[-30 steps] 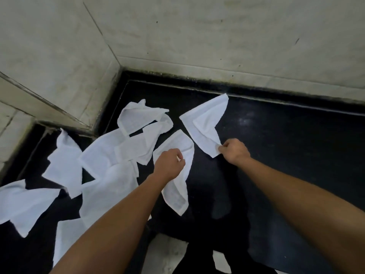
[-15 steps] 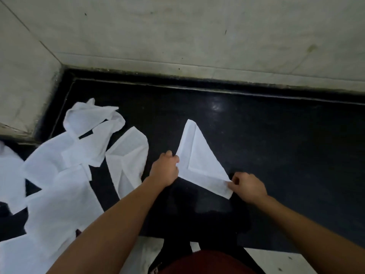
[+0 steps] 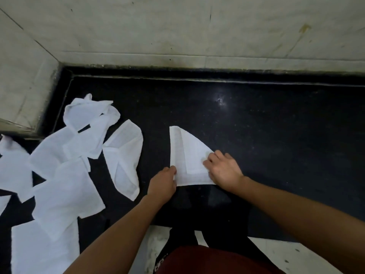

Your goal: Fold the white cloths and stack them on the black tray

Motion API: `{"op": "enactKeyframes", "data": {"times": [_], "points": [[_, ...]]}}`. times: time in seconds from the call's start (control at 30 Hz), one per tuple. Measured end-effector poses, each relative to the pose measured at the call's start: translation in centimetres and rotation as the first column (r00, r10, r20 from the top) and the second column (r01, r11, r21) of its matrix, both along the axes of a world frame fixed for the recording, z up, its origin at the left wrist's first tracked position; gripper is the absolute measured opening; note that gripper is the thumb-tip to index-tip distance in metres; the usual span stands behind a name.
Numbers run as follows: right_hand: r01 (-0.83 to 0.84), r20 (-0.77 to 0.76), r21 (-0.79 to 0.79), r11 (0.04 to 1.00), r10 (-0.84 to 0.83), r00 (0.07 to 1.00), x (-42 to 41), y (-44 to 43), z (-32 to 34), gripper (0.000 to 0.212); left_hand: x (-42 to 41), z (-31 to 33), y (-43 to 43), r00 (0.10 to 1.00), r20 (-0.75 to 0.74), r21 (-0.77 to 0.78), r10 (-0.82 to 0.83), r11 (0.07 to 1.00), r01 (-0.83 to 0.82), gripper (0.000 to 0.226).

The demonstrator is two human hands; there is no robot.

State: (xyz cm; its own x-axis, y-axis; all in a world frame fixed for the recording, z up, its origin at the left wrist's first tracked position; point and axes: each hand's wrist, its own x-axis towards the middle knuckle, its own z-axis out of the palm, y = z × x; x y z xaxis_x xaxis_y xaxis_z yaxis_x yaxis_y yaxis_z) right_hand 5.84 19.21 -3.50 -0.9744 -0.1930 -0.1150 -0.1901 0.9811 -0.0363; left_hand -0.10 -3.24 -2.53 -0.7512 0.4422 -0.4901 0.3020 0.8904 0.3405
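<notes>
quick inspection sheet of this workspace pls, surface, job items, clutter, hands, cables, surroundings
surface: glossy black counter, bare right of the hands.
job's things: one white cloth lies partly folded to a triangle shape; loose unfolded cloths overlap in a heap at the left; no separate tray or finished stack seen.
clutter: nothing seen.
grippers: left hand pinches the cloth's near left corner; right hand lies on its right side, fingers spread.
cables: nothing seen.
surroundings: pale stained tile walls meet in a corner at the left; light floor below the counter edge.
</notes>
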Motion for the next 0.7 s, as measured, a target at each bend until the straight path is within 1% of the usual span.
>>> {"op": "enactKeyframes", "data": {"times": [0.03,0.07,0.1,0.13,0.17,0.2,0.23,0.27,0.3,0.33,0.37,0.43,0.53,0.63,0.7], "points": [[-0.023,0.01,-0.006,1.0,0.023,1.0,-0.3,0.0,0.1,0.02,0.3,0.0,-0.1,1.0,0.006,0.003,0.016,1.0,-0.016,0.022],[-0.011,0.036,-0.045,0.999,0.013,0.999,-0.6,0.0,0.1,0.013,0.6,0.0,-0.2,0.999,0.01,0.003,0.03,1.0,-0.03,0.022],[0.054,0.073,-0.114,0.992,-0.046,0.996,-0.8,0.2,0.3,0.012,0.8,0.0,-0.2,0.999,0.012,0.002,0.042,0.999,-0.042,0.022],[0.175,0.134,-0.192,0.966,-0.151,0.979,-1.0,0.4,0.6,0.017,1.0,0.0,-0.2,0.999,0.012,0.002,0.052,0.999,-0.052,0.022],[0.33,0.205,-0.286,0.9,-0.279,0.938,-1.4,0.7,1.1,0.02,1.2,0.0,-0.2,0.998,0.011,0.002,0.06,0.998,-0.06,0.022],[0.474,0.271,-0.386,0.791,-0.395,0.878,-1.9,1.1,1.5,0.021,1.3,0.1,-0.2,0.998,0.008,0.001,0.069,0.998,-0.069,0.022],[0.591,0.338,-0.459,0.663,-0.485,0.807,-2.4,1.7,1.8,0.019,1.4,0.2,-0.2,0.997,0.005,0.0,0.076,0.997,-0.076,0.022],[0.668,0.386,-0.504,0.548,-0.548,0.742,-3.0,2.3,2.0,0.016,1.5,0.2,-0.2,0.997,0.003,-0.001,0.079,0.997,-0.079,0.022],[0.711,0.413,-0.515,0.478,-0.589,0.695,-3.6,3.0,2.1,0.014,1.5,0.2,-0.2,0.997,0.001,-0.003,0.083,0.997,-0.083,0.022],[0.743,0.438,-0.506,0.439,-0.611,0.659,-4.2,3.7,2.2,0.013,1.5,0.2,-0.2,0.996,-0.001,-0.007,0.087,0.996,-0.087,0.021],[0.771,0.457,-0.479,0.419,-0.63,0.627,-4.7,4.3,2.2,0.013,1.4,0.3,-0.2,0.996,-0.003,-0.013,0.09,0.996,-0.09,0.02],[0.814,0.469,-0.407,0.415,-0.67,0.576,-5.5,5.6,2.1,0.015,1.3,0.4,-0.1,0.997,-0.005,-0.019,0.083,0.996,-0.083,0.02],[0.834,0.455,-0.259,0.487,-0.7,0.55,-5.9,6.7,1.8,0.013,1.0,0.5,0.0,0.998,0.004,-0.044,0.064,0.997,-0.064,0.021],[0.805,0.392,-0.177,0.566,-0.71,0.586,-5.8,6.8,2.1,0.013,0.4,0.7,0.2,0.998,0.015,-0.065,0.059,0.996,-0.058,0.022],[0.779,0.332,-0.181,0.6,-0.708,0.623,-5.3,6.6,2.5,0.015,0.3,0.7,0.4,0.998,0.014,-0.088,0.054,0.995,-0.053,0.022]]}}
